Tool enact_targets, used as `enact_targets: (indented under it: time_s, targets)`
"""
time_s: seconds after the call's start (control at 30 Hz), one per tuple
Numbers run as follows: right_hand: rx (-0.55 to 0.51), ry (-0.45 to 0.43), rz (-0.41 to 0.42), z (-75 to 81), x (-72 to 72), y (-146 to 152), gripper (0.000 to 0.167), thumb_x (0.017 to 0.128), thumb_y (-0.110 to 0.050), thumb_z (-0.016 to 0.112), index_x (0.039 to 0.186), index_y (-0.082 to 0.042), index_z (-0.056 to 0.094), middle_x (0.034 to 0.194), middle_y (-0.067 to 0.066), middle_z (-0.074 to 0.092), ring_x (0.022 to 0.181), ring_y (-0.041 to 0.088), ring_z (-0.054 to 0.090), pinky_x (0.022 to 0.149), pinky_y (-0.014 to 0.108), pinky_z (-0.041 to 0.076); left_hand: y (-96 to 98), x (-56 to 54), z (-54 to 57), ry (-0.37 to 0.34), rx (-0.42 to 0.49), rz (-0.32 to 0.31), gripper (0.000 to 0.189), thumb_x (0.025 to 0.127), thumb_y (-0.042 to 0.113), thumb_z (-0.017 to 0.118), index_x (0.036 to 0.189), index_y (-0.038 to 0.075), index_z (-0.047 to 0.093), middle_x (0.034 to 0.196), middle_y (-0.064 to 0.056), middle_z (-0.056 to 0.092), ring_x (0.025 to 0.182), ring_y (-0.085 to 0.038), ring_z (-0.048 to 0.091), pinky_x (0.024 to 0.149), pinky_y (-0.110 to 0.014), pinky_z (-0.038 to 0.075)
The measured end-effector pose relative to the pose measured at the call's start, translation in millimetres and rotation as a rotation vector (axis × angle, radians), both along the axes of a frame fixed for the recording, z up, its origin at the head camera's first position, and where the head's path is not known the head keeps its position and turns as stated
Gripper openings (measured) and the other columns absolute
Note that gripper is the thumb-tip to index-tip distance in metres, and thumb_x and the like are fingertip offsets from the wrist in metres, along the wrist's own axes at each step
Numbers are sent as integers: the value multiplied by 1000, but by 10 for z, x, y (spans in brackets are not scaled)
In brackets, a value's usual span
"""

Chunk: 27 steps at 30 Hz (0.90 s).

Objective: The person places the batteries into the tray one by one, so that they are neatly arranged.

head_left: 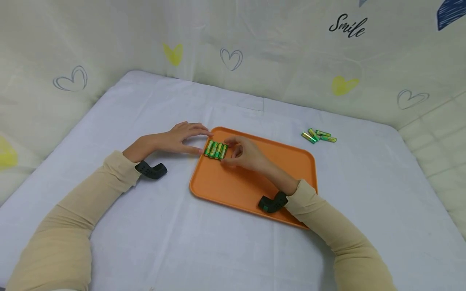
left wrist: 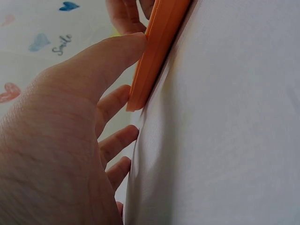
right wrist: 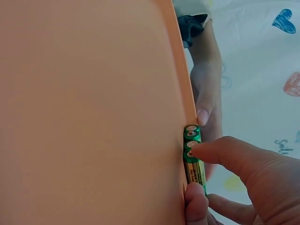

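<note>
"Smile" (head_left: 348,26), black script, on pale backdrop (head_left: 284,24).

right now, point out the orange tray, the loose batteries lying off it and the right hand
Orange tray (head_left: 223,184), head view, on its bare floor
Loose batteries (head_left: 314,136), head view, on one battery's side
Right hand (head_left: 250,154), head view, on its back
</note>
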State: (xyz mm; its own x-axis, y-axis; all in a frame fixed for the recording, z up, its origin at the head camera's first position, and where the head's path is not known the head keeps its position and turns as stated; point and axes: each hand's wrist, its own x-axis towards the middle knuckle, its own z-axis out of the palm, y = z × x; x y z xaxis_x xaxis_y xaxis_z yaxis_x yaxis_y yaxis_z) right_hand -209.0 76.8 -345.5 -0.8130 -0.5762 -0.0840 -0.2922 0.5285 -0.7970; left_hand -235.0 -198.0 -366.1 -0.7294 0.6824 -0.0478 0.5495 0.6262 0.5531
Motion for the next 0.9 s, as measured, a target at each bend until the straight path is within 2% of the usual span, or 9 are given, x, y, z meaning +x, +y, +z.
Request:
enact_targets:
  time_s: [0.2, 0.43, 0.67, 0.9]
  targets:
    - [-11, -6, -13, -7, 0, 63, 60, 83, -11, 78, 135, 1, 51, 127, 18, 56, 74, 16, 60, 68, 27, 50, 10, -3, -6, -2, -6, 7, 64, 93, 47, 61, 149, 23, 40, 151, -6, 33, 147, -28, 15, 116, -57, -3]
    - [-67, -35, -18, -10, -13, 170, 52, 85, -8, 76, 131, 2, 53, 128, 17, 55, 69, 18, 57, 62, 28, 49, 5, -3, -9, 19, -5, 5, 63, 93, 46, 62, 148, 23, 41, 149, -5, 35, 145, -27, 19, 115, -57, -2]
    - [-85, -19, -28, -6, -29, 307, 47, 86, -6, 74, 129, 4, 56, 132, 18, 54, 66, 16, 56, 60, 28, 47, 3, 6, -5, 16, -2, 2, 64, 93, 45, 62, 148, 22, 41, 150, -7, 35, 145, -29, 18, 115, -57, -2]
    - [-78, -31, -92, 16, -39, 459, 44, 88, -8, 73, 128, 1, 58, 131, 16, 54, 71, 17, 56, 61, 25, 47, 8, 23, 15, 14, 5, 0, 62, 93, 43, 63, 147, 22, 42, 149, -7, 36, 145, -29, 19, 115, -57, 0]
